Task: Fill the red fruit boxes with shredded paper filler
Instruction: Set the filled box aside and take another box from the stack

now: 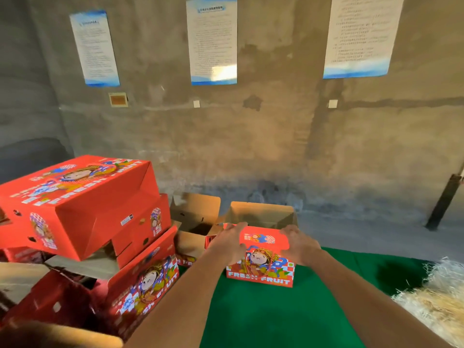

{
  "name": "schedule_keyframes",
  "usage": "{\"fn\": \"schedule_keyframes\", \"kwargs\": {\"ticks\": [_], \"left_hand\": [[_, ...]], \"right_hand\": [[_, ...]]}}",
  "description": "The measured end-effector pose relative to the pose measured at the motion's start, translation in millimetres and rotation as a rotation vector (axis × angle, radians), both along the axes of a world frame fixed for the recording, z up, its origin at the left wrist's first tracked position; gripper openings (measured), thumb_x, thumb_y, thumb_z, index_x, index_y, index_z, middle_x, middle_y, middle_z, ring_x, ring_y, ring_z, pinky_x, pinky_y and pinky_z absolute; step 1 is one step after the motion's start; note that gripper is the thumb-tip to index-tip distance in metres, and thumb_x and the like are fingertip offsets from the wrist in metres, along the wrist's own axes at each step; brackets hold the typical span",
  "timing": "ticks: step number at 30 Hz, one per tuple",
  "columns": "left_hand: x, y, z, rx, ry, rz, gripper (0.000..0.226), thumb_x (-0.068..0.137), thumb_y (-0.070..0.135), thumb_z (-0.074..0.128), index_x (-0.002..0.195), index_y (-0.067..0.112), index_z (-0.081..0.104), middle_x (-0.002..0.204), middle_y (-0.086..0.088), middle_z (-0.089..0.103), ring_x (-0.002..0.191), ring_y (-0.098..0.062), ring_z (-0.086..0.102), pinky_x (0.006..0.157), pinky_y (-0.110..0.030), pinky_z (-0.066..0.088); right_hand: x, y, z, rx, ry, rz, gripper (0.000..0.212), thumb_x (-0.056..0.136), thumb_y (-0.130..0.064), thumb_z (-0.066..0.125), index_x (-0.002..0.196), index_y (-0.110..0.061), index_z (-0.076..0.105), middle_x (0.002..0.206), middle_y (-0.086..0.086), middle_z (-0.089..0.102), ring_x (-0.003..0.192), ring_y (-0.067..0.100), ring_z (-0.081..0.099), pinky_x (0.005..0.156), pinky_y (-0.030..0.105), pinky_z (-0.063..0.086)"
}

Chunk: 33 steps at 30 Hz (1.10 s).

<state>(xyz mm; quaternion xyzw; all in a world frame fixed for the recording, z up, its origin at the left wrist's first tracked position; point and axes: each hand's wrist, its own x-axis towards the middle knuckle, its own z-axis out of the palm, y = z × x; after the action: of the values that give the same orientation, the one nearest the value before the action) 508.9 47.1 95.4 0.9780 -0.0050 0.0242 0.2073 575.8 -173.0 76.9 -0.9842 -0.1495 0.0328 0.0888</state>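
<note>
A red fruit box (261, 268) printed "FRESH FRUIT" stands on the green table cover (276, 317), its brown flaps up at the back. My left hand (229, 241) grips its left upper edge. My right hand (298, 243) grips its right upper edge. The box's inside is hidden from here. A heap of pale shredded paper filler (437, 300) lies at the right edge of the table.
Several red fruit boxes (75, 207) are stacked unevenly at the left. Another open box (198, 222) with raised flaps stands behind them. A concrete wall with posted sheets (213, 41) rises behind, and a dark pole (444, 202) leans at the far right.
</note>
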Motion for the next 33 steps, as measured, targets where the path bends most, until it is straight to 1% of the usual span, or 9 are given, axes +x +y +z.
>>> {"fn": "schedule_keyframes", "kwargs": {"ticks": [4,7,11,15,18,26,28,31,33], "left_hand": [[16.9,-2.7,-13.2,0.023,0.034,-0.013,0.068,0.099,0.031,0.056,0.156,0.038,0.019,0.160,-0.001,0.028,0.147,-0.026,0.027,0.114,-0.048,0.037],[17.2,-4.2,-29.1,-0.019,0.071,-0.010,0.067,0.100,0.032,0.056,0.155,0.040,0.019,0.159,0.001,0.030,0.144,-0.026,0.032,0.111,-0.049,0.042],[15.5,0.3,-38.7,-0.053,0.087,0.014,0.068,0.099,0.034,0.058,0.155,0.040,0.021,0.158,-0.001,0.030,0.143,-0.027,0.035,0.111,-0.050,0.042],[7.6,6.7,-34.9,-0.083,0.099,0.019,0.073,0.099,0.029,0.059,0.156,0.040,0.016,0.159,-0.003,0.026,0.140,-0.029,0.039,0.111,-0.051,0.042],[0.2,5.3,-29.3,-0.035,0.088,0.001,0.075,0.097,0.027,0.061,0.155,0.042,0.016,0.161,-0.003,0.024,0.142,-0.030,0.037,0.113,-0.052,0.039],[-44.0,-45.3,-22.2,0.104,0.109,-0.119,0.079,0.095,0.023,0.062,0.157,0.039,0.016,0.166,-0.001,0.012,0.149,-0.039,0.019,0.118,-0.057,0.026],[-65.7,-66.3,-21.0,0.113,0.115,-0.151,0.080,0.093,0.022,0.063,0.156,0.038,0.018,0.165,-0.001,0.017,0.148,-0.036,0.022,0.116,-0.057,0.028],[-103.4,-98.0,-18.9,0.178,0.117,-0.198,0.080,0.091,0.019,0.064,0.156,0.036,0.020,0.161,-0.002,0.028,0.146,-0.030,0.027,0.113,-0.055,0.031],[-131.0,-121.9,-17.7,0.222,0.112,-0.243,0.080,0.090,0.017,0.064,0.156,0.035,0.023,0.159,-0.002,0.030,0.145,-0.027,0.029,0.114,-0.051,0.031]], "right_hand": [[25.0,-5.7,-7.6,-0.044,0.018,0.011,0.069,0.093,-0.037,0.062,0.152,-0.020,0.032,0.157,0.002,0.027,0.131,0.026,0.050,0.105,0.043,0.046],[33.6,-7.9,-12.8,-0.082,0.040,0.041,0.060,0.093,-0.035,0.062,0.145,-0.015,0.041,0.150,0.006,0.033,0.126,0.027,0.052,0.103,0.041,0.046],[38.0,-9.7,-21.6,-0.162,-0.027,0.063,0.031,0.095,-0.019,0.058,0.124,-0.007,0.056,0.130,0.011,0.044,0.108,0.027,0.059,0.093,0.039,0.050],[28.4,-11.7,-22.6,-0.167,-0.069,0.074,0.025,0.101,-0.011,0.048,0.123,-0.003,0.056,0.126,0.011,0.050,0.109,0.028,0.060,0.091,0.037,0.049],[11.7,-16.4,-16.6,-0.146,-0.131,0.082,0.021,0.104,-0.013,0.041,0.114,-0.002,0.057,0.118,0.013,0.056,0.102,0.029,0.061,0.085,0.038,0.047],[-80.4,-87.4,-1.0,-0.092,-0.086,0.055,0.031,0.105,-0.017,0.036,0.102,0.000,0.061,0.114,0.016,0.057,0.098,0.032,0.062,0.084,0.043,0.048],[-115.2,-111.3,2.7,-0.082,-0.062,0.038,0.030,0.106,-0.017,0.036,0.092,-0.004,0.060,0.110,0.013,0.056,0.090,0.027,0.061,0.079,0.038,0.049],[-174.4,-145.8,5.2,-0.051,-0.039,0.005,0.032,0.104,-0.014,0.038,0.073,-0.012,0.047,0.099,0.010,0.059,0.074,0.019,0.056,0.066,0.029,0.044],[-217.2,-169.1,4.7,-0.006,-0.007,-0.037,0.032,0.105,-0.014,0.039,0.075,-0.012,0.048,0.096,0.009,0.063,0.073,0.019,0.059,0.065,0.028,0.050]]}}
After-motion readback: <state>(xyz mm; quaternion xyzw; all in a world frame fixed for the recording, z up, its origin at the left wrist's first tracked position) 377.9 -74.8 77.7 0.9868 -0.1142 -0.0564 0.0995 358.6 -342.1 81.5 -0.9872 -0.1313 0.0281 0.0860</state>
